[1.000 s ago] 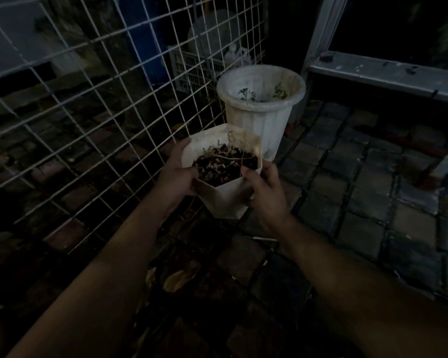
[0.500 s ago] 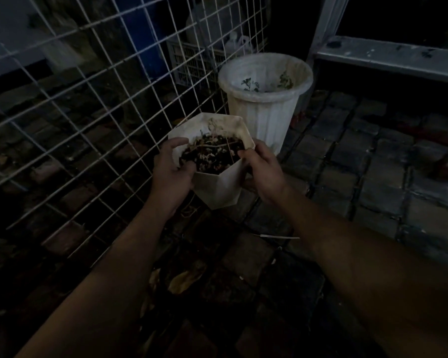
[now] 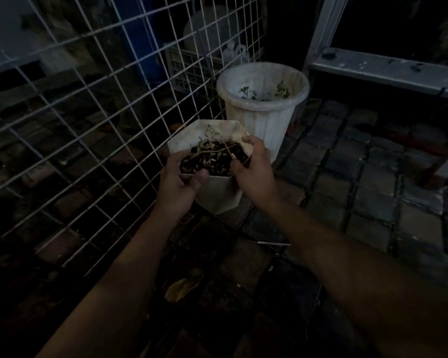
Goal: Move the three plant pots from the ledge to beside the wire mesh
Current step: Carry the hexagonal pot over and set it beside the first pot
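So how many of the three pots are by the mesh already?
One looks done: the round pot stands on the paving beside the wire mesh. The six-sided pot is in hand, gripped at the rim by left hand and right hand. No third pot shows, so it's probably left.

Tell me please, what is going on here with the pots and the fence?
A person holds a white hexagonal plastic plant pot filled with dark soil, low beside the white wire mesh panel. The left hand grips its near rim and the right hand grips its right rim. Whether it already rests on the dark paving bricks is hard to tell. Just behind it, a round white ribbed plant pot with small seedlings stands by the mesh.
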Motion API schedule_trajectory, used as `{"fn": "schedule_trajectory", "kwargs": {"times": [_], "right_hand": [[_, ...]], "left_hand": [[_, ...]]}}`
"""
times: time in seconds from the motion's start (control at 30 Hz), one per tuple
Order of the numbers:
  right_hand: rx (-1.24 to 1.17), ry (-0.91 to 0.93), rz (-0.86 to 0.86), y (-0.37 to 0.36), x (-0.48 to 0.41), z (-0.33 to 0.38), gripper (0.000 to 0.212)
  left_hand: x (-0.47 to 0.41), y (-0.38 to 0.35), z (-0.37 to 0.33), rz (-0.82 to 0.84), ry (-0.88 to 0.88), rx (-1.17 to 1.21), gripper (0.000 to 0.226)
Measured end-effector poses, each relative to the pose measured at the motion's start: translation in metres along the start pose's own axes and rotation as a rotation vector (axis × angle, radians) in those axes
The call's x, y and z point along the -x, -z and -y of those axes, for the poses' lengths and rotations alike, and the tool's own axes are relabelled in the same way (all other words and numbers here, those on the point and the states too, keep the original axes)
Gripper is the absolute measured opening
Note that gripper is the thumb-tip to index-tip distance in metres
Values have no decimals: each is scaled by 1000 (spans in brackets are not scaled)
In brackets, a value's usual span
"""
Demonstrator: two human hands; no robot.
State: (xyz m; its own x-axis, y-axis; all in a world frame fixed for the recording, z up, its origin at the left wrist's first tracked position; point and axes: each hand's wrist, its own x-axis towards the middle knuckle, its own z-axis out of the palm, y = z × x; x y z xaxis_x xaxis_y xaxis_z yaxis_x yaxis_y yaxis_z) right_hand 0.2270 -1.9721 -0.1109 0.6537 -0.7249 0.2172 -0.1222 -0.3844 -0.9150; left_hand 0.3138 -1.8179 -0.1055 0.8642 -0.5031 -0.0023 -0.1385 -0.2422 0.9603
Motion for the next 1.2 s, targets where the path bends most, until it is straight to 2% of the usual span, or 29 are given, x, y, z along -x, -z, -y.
{"fn": "schedule_trajectory", "kwargs": {"times": [0.13, 0.37, 0.5, 0.57, 0.63, 0.73, 0.8, 0.93, 1.1, 1.2], "right_hand": [[95, 56, 46, 2, 0, 0, 56], [166, 56, 167, 17, -21, 1, 41], [231, 102, 202, 26, -14, -1, 25], [327, 196, 186, 28, -8, -1, 21], [449, 401, 174, 30, -1, 6, 21], [503, 677, 333, 40, 6, 17, 19], [511, 680, 434, 44, 5, 23, 18], [540, 672, 527, 44, -6, 28, 20], [481, 693, 486, 39, 0, 27, 14], [499, 681, 464, 38, -2, 25, 13]], "left_hand": [[2, -1, 1, -71, -100, -151, 39], [-9, -12, 3, -174, -98, -177, 40], [-11, -19, 7, -170, -125, -205, 43], [-10, -19, 7, -164, -123, -194, 43], [-8, -18, 7, -144, -129, -188, 40], [-7, -15, 9, -98, -143, -201, 34], [-6, -11, 9, -71, -164, -222, 29], [-1, -7, 9, -69, -211, -291, 16], [1, -13, 11, -141, -210, -270, 17], [2, -16, 10, -140, -202, -272, 8]]}}
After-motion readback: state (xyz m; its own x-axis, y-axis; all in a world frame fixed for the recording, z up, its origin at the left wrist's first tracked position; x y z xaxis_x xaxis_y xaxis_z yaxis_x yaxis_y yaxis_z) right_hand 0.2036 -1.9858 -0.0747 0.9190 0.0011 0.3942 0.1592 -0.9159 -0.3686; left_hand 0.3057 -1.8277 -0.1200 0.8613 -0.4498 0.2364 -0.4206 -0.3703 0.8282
